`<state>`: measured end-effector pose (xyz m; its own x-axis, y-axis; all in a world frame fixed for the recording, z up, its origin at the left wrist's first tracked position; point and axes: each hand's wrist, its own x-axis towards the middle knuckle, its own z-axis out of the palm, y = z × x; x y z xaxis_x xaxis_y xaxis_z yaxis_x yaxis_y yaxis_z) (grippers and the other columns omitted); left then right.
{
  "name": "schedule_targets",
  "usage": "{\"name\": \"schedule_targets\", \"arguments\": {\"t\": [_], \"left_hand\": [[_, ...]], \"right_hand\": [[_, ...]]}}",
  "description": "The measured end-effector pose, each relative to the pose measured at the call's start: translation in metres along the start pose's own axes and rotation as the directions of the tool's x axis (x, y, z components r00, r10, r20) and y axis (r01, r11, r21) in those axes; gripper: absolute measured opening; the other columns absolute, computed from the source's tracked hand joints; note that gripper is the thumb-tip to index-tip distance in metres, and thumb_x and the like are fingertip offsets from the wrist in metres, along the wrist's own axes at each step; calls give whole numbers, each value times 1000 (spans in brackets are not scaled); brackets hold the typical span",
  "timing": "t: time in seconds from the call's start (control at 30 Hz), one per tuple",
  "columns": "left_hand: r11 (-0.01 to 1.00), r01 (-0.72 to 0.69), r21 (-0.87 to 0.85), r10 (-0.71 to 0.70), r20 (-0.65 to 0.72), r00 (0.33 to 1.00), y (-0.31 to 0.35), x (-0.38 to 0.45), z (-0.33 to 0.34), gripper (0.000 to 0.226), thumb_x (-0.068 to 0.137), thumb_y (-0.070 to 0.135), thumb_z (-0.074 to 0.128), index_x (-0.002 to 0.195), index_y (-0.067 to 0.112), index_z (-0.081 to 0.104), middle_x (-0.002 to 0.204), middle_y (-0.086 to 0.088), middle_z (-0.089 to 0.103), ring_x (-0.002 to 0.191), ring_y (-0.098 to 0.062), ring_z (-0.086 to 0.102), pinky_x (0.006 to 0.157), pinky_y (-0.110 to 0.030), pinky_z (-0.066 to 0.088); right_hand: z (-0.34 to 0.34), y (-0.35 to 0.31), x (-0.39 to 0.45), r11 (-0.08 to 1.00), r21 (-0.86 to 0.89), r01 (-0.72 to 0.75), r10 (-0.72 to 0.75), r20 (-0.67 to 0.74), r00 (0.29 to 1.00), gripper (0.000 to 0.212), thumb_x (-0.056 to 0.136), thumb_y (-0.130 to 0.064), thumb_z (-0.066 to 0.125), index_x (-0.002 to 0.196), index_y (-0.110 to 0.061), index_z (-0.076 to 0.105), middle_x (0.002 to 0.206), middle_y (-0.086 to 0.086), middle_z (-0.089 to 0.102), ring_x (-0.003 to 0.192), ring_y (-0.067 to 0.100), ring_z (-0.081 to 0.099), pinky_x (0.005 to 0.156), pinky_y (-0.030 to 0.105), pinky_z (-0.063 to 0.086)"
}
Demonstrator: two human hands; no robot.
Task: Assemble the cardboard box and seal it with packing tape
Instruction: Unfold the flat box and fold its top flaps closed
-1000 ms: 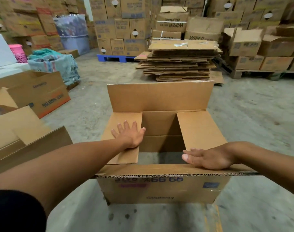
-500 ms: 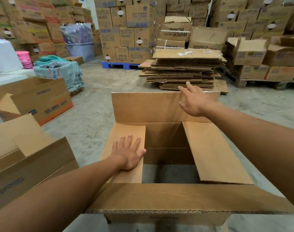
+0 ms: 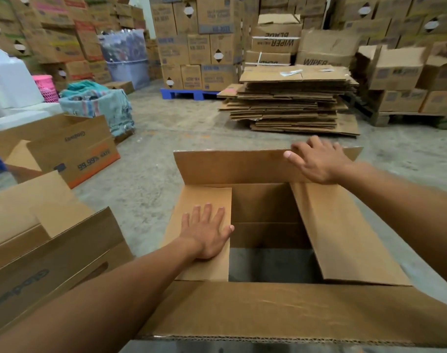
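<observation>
box: the cardboard box (image 3: 268,309) stands open on the concrete floor (image 3: 151,159) right in front of me, its top unsealed, all four flaps loose, no tape on it that i can see.
left flap: the short left flap (image 3: 204,197) is folded down flat over the opening.
my left hand: my left hand (image 3: 207,234) lies palm down on that left flap, fingers (image 3: 209,211) straight and spread, thumb reaching the flap's inner edge.
right flap: the short right flap (image 3: 344,233) slopes inward over the opening, nothing pressing on it.
far flap: the long far flap (image 3: 230,166) stands up, tilted a little away from me.
my right hand: my right hand (image 3: 319,163) is at the far flap's top edge toward its right end, fingers curled over the edge, thumb on the side facing me.
near flap: the long near flap (image 3: 281,312) lies folded outward toward me, its corrugated edge showing.
inside: between the two short flaps the box is open and i see down to the grey floor at its bottom.
left of me: another open carton (image 3: 39,250) sits near the box, and a printed carton (image 3: 72,154) lies farther back.
beyond: a stack of flattened cardboard (image 3: 291,103) rests on the floor past the far flap, with walls of stacked cartons (image 3: 199,44) behind it.
</observation>
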<state>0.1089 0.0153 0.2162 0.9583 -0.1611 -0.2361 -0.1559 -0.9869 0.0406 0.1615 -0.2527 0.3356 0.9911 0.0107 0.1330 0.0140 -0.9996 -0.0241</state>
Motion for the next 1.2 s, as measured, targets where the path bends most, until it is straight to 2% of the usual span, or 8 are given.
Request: {"name": "schedule_targets", "arguments": {"t": [0.27, 0.37, 0.47, 0.57, 0.73, 0.9, 1.1, 1.2], "left_hand": [[981, -192, 31, 175, 299, 938, 41, -51, -68, 83, 89, 74, 17, 154, 22, 24, 160, -3, 26, 145, -26, 28, 116, -43, 24], [897, -355, -263, 436, 402, 805, 54, -88, -105, 71, 92, 68, 17, 153, 32, 23, 159, 13, 22, 145, -6, 20, 114, -24, 13], [797, -419, -435, 591, 416, 691, 52, -114, -134, 74, 82, 71, 25, 151, 44, 21, 154, 28, 19, 131, 15, 21, 102, -7, 18], [764, -458, -454, 643, 475, 601, 44, -125, -143, 80, 72, 69, 60, 142, 59, 25, 151, 29, 30, 137, 9, 29, 111, -22, 28], [851, -522, -56, 516, 269, 813, 33, -108, -135, 70, 85, 50, 65, 146, 47, 31, 132, 16, 59, 108, -4, 57, 94, -25, 45], [927, -334, 171, 363, -179, 914, -1, -58, -104, 80, 85, 67, 50, 152, 38, 17, 151, 7, 41, 131, -19, 46, 102, -37, 41], [991, -125, 52, 132, -154, 979, -26, -22, -33, 68, 92, 69, 17, 153, 39, 11, 163, 3, 13, 149, -23, 13, 118, -48, 10], [995, -97, -38, 87, -208, 974, -39, -16, -7, 58, 98, 58, 14, 153, 39, 14, 163, 4, 14, 149, -21, 13, 119, -44, 9]], "right_hand": [[11, 3, -52, 989, 148, 29, -85, 384, 920, 78, 91, -69, 12, 151, -23, 32, 157, 7, 35, 144, 27, 29, 118, 45, 20], [29, 5, -62, 989, 146, -29, -67, 612, 788, 124, 58, -98, 6, 156, -22, 15, 165, 3, 12, 150, 27, 13, 121, 48, 9], [30, 0, -60, 998, 44, -54, 8, 694, 720, 99, 77, -85, 4, 157, -26, 7, 165, 2, 0, 151, 28, 2, 121, 51, 2], [7, -13, -51, 998, -37, -59, 67, 716, 695, 95, 84, -77, -1, 157, -19, 17, 164, 8, 15, 150, 30, 10, 118, 49, 7], [-33, -27, -41, 985, 10, -171, 100, 779, 620, 92, 86, -74, -3, 155, -20, 26, 162, 8, 23, 148, 31, 20, 115, 45, 20], [-49, -25, -38, 976, 50, -214, 108, 737, 667, 98, 85, -77, -1, 149, -15, 40, 153, 9, 41, 139, 31, 38, 111, 46, 27], [10, 8, -49, 996, 84, -39, -13, 549, 836, 78, 91, -72, 19, 140, -20, 53, 142, 5, 52, 118, 23, 51, 108, 41, 32], [56, 42, -75, 998, 41, 48, -61, 405, 913, 75, 85, -77, 16, 149, -41, 31, 159, -4, 31, 139, 24, 35, 115, 47, 26]]}}
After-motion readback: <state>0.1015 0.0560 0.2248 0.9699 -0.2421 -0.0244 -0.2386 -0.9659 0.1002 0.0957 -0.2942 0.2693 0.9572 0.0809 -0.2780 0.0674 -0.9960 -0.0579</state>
